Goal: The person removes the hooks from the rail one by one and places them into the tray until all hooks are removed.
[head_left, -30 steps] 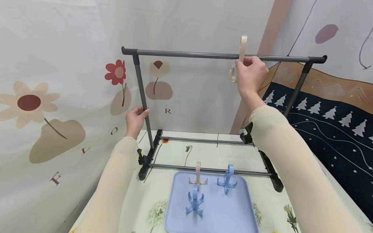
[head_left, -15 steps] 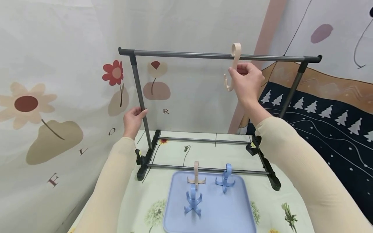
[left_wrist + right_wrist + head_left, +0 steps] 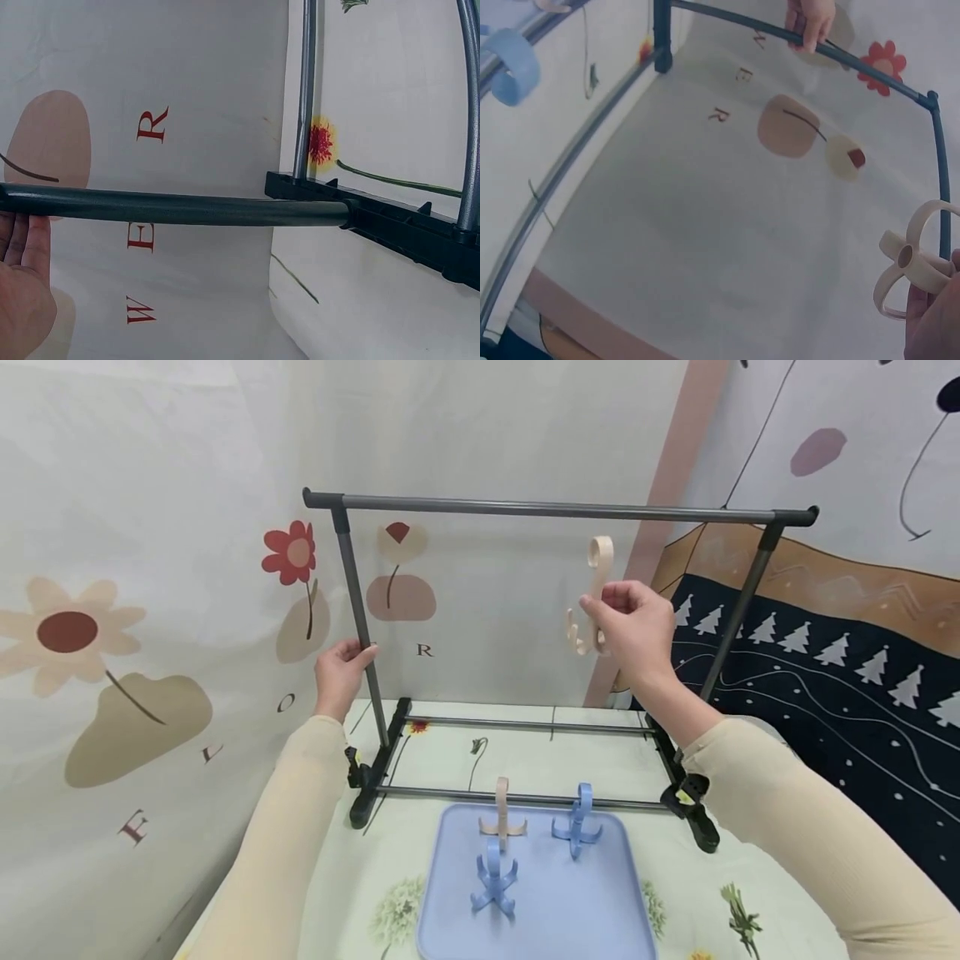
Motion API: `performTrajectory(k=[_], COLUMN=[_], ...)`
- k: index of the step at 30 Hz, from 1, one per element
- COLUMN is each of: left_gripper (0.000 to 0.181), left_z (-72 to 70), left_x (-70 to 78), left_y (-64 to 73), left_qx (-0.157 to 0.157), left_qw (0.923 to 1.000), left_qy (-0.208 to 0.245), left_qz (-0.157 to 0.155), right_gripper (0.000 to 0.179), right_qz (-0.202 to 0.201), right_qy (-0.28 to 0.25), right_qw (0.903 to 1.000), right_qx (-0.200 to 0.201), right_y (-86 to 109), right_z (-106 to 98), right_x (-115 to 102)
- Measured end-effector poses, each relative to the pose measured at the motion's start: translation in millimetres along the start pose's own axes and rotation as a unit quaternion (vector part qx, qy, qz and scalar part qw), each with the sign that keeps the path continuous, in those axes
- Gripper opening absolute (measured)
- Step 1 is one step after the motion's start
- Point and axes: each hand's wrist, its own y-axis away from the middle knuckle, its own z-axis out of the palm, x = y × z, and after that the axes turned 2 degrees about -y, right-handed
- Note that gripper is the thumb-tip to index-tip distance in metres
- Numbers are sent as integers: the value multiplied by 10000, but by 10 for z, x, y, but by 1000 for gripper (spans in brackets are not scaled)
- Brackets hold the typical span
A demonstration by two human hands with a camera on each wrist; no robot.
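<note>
My left hand [image 3: 342, 675] holds the left post [image 3: 355, 585] of a dark metal rack between thumb and fingers. In the left wrist view, fingers [image 3: 26, 247] lie against that post. My right hand [image 3: 637, 631] pinches a beige multi-prong hook [image 3: 600, 578] by its stem, curved top upward. That hook hangs in the air below the rack's top bar [image 3: 510, 508], apart from it. The right wrist view shows its prongs [image 3: 906, 255] fanned out from the hub; the rest is cut off by the frame edge.
A blue tray [image 3: 570, 910] on the flowered tablecloth [image 3: 375, 893] bears a beige hook [image 3: 502, 822] and two blue hooks [image 3: 577, 827], close to the rack's lower front rail [image 3: 450, 792]. Black feet [image 3: 363, 806] support the rack. A printed curtain [image 3: 487, 668] hangs behind.
My right hand has brought the beige hook down from the top bar, where it overlapped the bar before. The left hand keeps its place on the post.
</note>
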Motion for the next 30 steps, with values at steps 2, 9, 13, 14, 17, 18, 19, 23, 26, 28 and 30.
performTrajectory(k=[2,9,13,14,17,18,19,23,26,28,30], left_gripper=[46,47,45,44,42,42,42,43,44,45,45], left_z=[-2,-3,-8,-9,-6,-4,-2,6,9,9,9], left_x=[-4,-11,-12,-15,-12,-11,-10,-15,-20,-24,-24], left_y=[1,0,-1,-1,11,15,19,18,11,5,1], left_qx=[-3,5,10,6,-4,4,9,28,21,19,19], left_qw=[10000,10000,10000,10000,10000,10000,10000,10000,10000,10000,10000], left_qy=[1,-44,-44,-44,-35,-24,-24,-4,1,3,-11], left_qz=[-16,16,18,8,-3,-3,-2,34,75,89,95], right_gripper=[33,36,35,34,33,32,31,28,24,21,19], right_qz=[53,184,329,359,430,450,456,451,432,451,481], right_qy=[30,213,224,222,221,208,206,264,339,336,320], right_qw=[9999,9968,9939,9931,9913,9908,9905,9888,9876,9867,9859], right_qx=[-149,-749,-1033,-1091,-1221,-1256,-1282,-1397,-1471,-1522,-1571], right_y=[78,338,487,522,615,646,673,789,875,931,989], right_z=[-16,-68,-71,-71,-72,-74,-75,-79,-74,-64,-54], right_x=[39,166,233,250,310,328,348,420,475,515,553])
